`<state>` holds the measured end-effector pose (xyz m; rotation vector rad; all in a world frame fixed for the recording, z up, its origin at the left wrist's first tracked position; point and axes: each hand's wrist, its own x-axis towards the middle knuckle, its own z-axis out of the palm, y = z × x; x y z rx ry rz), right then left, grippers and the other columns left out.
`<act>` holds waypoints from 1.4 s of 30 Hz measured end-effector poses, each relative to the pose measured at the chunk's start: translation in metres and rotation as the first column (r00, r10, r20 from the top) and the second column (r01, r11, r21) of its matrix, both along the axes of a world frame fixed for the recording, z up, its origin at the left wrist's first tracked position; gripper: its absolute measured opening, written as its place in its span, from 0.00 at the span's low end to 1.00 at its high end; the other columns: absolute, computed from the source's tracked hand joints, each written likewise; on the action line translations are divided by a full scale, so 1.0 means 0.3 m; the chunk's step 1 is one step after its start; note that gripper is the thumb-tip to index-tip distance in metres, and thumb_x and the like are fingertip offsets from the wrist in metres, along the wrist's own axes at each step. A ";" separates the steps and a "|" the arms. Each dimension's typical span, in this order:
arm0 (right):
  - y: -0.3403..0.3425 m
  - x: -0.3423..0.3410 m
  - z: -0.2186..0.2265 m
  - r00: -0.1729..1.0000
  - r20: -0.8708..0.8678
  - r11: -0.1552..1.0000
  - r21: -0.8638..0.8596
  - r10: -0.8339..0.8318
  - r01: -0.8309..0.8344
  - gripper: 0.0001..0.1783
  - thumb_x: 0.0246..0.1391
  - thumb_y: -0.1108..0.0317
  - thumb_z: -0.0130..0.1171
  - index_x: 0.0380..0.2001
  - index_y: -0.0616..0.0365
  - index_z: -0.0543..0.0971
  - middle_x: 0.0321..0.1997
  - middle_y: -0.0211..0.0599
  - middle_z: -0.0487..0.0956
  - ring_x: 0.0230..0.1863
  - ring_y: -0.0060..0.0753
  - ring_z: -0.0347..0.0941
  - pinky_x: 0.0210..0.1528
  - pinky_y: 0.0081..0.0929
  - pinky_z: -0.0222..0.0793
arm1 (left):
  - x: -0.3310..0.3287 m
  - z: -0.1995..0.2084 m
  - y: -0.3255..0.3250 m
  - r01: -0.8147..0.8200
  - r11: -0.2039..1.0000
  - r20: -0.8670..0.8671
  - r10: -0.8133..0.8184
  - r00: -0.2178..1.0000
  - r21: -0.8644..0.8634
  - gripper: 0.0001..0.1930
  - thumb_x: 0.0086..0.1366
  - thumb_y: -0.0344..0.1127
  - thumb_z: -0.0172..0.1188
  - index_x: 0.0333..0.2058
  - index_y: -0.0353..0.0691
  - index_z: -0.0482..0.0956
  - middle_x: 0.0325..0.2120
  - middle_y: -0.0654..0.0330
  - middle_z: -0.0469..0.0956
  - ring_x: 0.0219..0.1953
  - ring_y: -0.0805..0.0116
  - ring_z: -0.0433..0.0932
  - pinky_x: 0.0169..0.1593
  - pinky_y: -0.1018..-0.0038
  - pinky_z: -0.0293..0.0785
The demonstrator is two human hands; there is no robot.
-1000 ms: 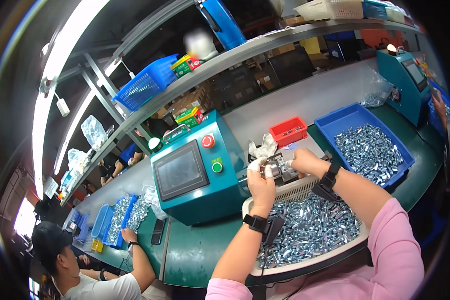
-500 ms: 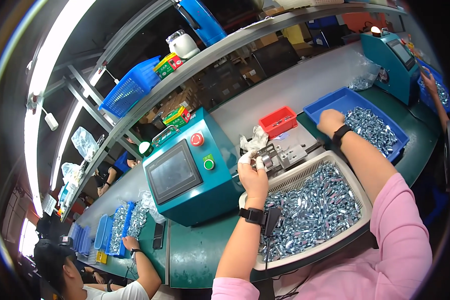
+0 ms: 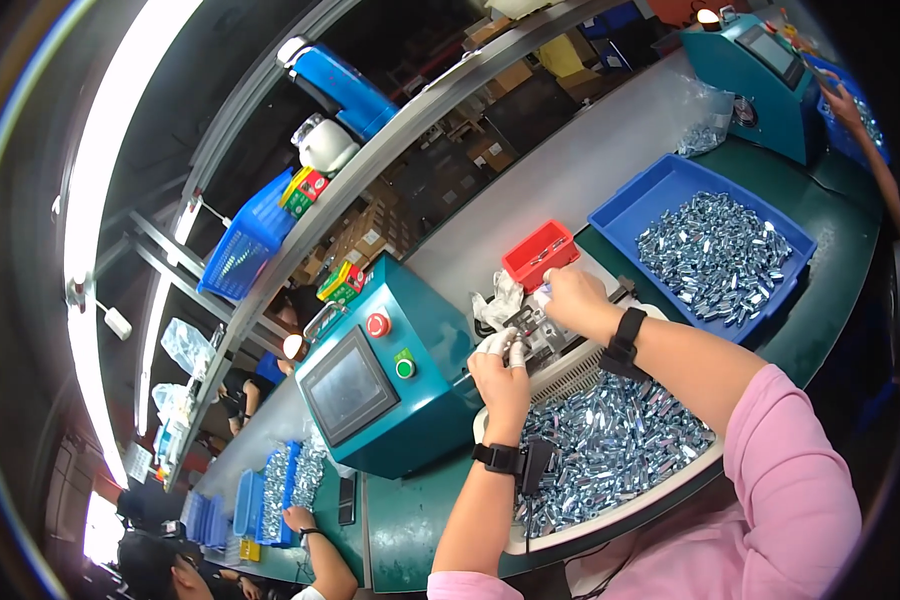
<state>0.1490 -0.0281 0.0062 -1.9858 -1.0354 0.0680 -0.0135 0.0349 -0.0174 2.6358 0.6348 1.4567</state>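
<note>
Long white ceiling tube lamp (image 3: 100, 180): overexposed, the brightest source, upper left.
Pale rectangular opening (image 3: 102, 530): washed out, lower left.
Small silvery metal pieces (image 3: 610, 450): densely scattered bright glints.
Black rectangular touchscreen (image 3: 348, 395): soft greyish sheen.
Stacked brown cardboard cartons (image 3: 370, 235): dim, detail poorly resolved.
Fisheye rim: black vignette, blue fringe at left, straight edges bowed.

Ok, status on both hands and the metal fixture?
Left hand at metal fixture. Right hand over its far end, near red bin. Hands partly block view; grips unclear.
</note>
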 end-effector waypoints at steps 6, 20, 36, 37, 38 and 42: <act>-0.007 0.035 -0.035 1.000 0.010 0.982 0.187 -0.016 0.014 0.13 0.44 0.59 0.56 0.25 0.59 0.76 0.28 0.46 0.77 0.34 0.48 0.74 0.37 0.42 0.69 | 0.091 0.057 0.022 -0.038 0.999 -0.346 0.043 0.937 0.021 0.10 0.52 0.33 0.59 0.35 0.46 0.80 0.29 0.58 0.76 0.41 0.59 0.68 0.46 0.63 0.60; 0.023 0.038 -0.039 0.996 -0.047 0.987 0.148 0.069 -0.061 0.09 0.37 0.67 0.54 0.24 0.60 0.78 0.26 0.48 0.78 0.33 0.48 0.75 0.36 0.39 0.70 | 0.150 0.120 0.149 -0.064 0.963 -0.625 -0.119 0.771 -0.262 0.08 0.51 0.36 0.61 0.32 0.47 0.82 0.24 0.59 0.78 0.40 0.57 0.70 0.45 0.63 0.60; -0.037 -0.020 0.015 0.905 -0.247 0.901 -0.184 0.345 -0.394 0.09 0.36 0.71 0.50 0.18 0.65 0.78 0.15 0.47 0.76 0.22 0.42 0.76 0.29 0.34 0.71 | -0.001 0.042 -0.227 0.035 0.906 -0.770 -0.378 0.515 -0.421 0.08 0.51 0.33 0.59 0.29 0.37 0.80 0.22 0.49 0.77 0.26 0.51 0.76 0.34 0.65 0.71; -0.034 -0.031 0.011 0.896 -0.258 0.895 -0.172 0.362 -0.411 0.10 0.37 0.70 0.50 0.17 0.66 0.77 0.13 0.46 0.75 0.19 0.42 0.76 0.28 0.34 0.71 | -0.005 0.043 -0.224 0.034 0.904 -0.764 -0.380 0.522 -0.426 0.08 0.51 0.33 0.59 0.29 0.37 0.80 0.22 0.49 0.77 0.26 0.51 0.76 0.34 0.65 0.71; -0.030 -0.040 0.008 0.886 -0.269 0.889 -0.161 0.378 -0.428 0.11 0.38 0.69 0.49 0.17 0.68 0.76 0.10 0.45 0.74 0.17 0.41 0.75 0.27 0.34 0.71 | -0.008 0.045 -0.218 0.027 0.895 -0.758 -0.392 0.522 -0.445 0.08 0.50 0.33 0.59 0.29 0.36 0.79 0.22 0.49 0.76 0.27 0.51 0.75 0.34 0.65 0.71; -0.021 -0.061 0.011 0.838 -0.373 0.872 -0.130 0.398 -0.472 0.11 0.37 0.71 0.47 0.16 0.68 0.77 0.14 0.46 0.76 0.21 0.36 0.77 0.30 0.30 0.72 | -0.014 0.076 -0.218 0.031 0.856 -0.699 -0.443 0.562 -0.517 0.09 0.50 0.32 0.58 0.28 0.34 0.78 0.22 0.48 0.76 0.27 0.50 0.75 0.34 0.65 0.70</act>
